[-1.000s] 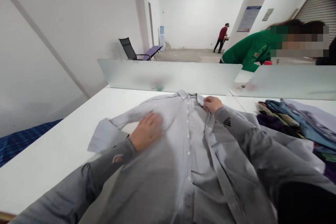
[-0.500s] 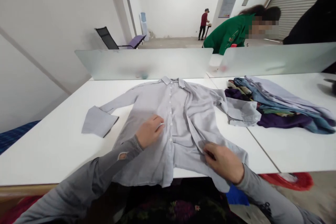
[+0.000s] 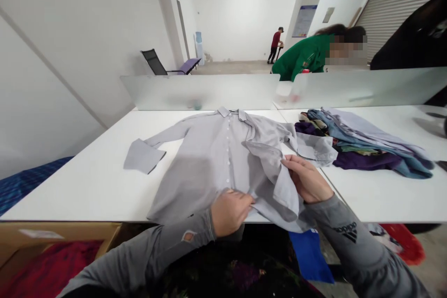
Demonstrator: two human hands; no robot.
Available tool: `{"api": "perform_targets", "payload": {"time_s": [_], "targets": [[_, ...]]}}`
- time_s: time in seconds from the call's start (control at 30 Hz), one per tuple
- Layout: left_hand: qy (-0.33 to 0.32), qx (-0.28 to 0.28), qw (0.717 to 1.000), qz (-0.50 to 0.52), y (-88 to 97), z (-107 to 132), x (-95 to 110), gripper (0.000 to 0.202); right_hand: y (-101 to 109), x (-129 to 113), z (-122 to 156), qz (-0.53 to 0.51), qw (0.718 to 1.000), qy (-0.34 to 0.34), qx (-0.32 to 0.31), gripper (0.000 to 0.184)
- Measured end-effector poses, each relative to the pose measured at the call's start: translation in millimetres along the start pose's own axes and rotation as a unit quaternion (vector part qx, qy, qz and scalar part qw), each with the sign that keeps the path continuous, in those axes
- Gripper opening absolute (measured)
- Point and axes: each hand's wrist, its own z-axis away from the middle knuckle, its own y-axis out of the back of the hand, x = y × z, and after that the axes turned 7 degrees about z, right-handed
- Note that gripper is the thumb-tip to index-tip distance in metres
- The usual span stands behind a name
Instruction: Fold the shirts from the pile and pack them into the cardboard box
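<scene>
A light grey button-up shirt (image 3: 213, 158) lies front up on the white table (image 3: 87, 181), collar away from me, one sleeve stretched left. My left hand (image 3: 230, 212) is closed on the shirt's bottom hem at the table's near edge. My right hand (image 3: 307, 179) grips the shirt's right front panel, which is lifted and folded over toward the middle. Both of my arms wear grey sleeves.
A pile of coloured clothes (image 3: 363, 144) lies on the table to the right. Frosted dividers (image 3: 209, 91) stand along the table's far edge. Behind them a person in a green top (image 3: 303, 56) bends over; another person in red (image 3: 275, 44) stands far off. A black chair (image 3: 155, 63) is by the wall.
My left hand slid from the shirt's chest down to the bottom hem. My right hand moved up from the lower right hem, lifting the right front panel inward.
</scene>
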Motion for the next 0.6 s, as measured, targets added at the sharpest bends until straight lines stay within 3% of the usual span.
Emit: {"api": "perform_targets", "payload": {"time_s": [0.1,0.17,0.23,0.33,0.43,0.5,0.6], "targets": [[-0.038,-0.035,0.991,0.121,4.5,4.3,8.6,0.034,-17.9,-0.3,-10.4,0.001,0.998,0.026,-0.065,0.031],[-0.071,-0.053,0.984,0.156,13.2,15.6,10.1,0.036,-19.1,7.6,-14.7,0.086,0.991,0.041,-0.094,0.037],[-0.055,-0.013,0.989,0.136,25.8,33.6,2.9,0.029,-6.6,19.3,-13.1,0.211,0.973,0.081,-0.052,0.037],[0.091,0.141,0.986,-0.017,45.4,70.6,-25.8,0.027,33.8,39.2,3.7,0.413,0.893,0.155,0.089,0.03],[0.252,0.24,0.922,-0.167,54.3,114.3,-60.3,0.033,79.3,60.0,34.5,0.581,0.774,0.175,0.181,0.037],[0.315,0.26,0.89,-0.202,50.6,141.7,-72.9,0.039,101.1,74.3,58.4,0.629,0.745,0.163,0.153,0.043],[0.346,0.296,0.868,-0.2,32.0,170.4,-68.1,0.046,114.2,94.4,88.7,0.626,0.755,0.19,0.033,0.058]]}}
